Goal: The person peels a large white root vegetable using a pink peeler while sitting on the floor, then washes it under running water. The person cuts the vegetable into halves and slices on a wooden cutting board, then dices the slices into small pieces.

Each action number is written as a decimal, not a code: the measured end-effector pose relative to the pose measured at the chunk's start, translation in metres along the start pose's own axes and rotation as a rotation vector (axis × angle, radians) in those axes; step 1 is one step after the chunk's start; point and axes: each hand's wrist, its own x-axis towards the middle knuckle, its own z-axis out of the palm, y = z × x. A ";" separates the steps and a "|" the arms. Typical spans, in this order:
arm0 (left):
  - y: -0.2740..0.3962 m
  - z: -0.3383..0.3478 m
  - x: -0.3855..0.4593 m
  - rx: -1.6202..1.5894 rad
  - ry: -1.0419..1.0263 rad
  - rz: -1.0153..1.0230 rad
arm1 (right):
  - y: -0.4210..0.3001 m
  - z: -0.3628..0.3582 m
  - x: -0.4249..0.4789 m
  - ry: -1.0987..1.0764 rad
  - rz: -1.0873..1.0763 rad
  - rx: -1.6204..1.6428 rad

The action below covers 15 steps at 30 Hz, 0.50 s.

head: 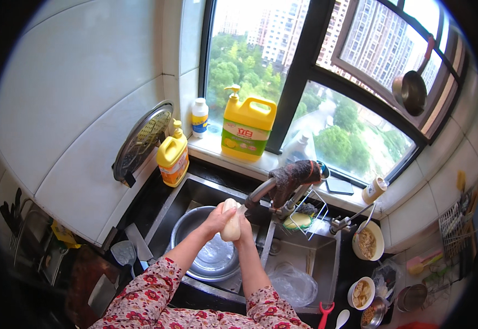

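A pale, peeled root vegetable (231, 222) is held between both hands over the left sink basin. My left hand (219, 218) grips its left side, and my right hand (244, 230) is wrapped round its right side, partly hidden behind it. Water runs onto it from the faucet (259, 192), whose neck has a dark cloth (294, 179) wrapped round it. Below my hands, a round metal basin (181, 261) sits in the left sink compartment with some water in it.
The right compartment (325, 263) holds a clear plastic bag (292, 286). A wire rack (311, 216) with a sponge stands behind it. Bowls of food (362, 293), a red peeler (325, 313) and a white spoon (342, 317) lie right. Yellow detergent jugs (248, 129) stand behind; a cleaver (138, 242) lies left.
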 end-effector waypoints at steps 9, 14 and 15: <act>-0.022 -0.004 0.016 0.460 0.240 0.141 | -0.009 -0.004 -0.011 0.242 -0.495 -0.951; -0.006 0.011 0.021 0.675 0.328 0.001 | -0.016 -0.026 -0.007 0.155 -0.335 -0.454; -0.012 0.006 0.027 0.639 0.295 -0.003 | -0.019 -0.025 -0.011 0.113 -0.230 -0.318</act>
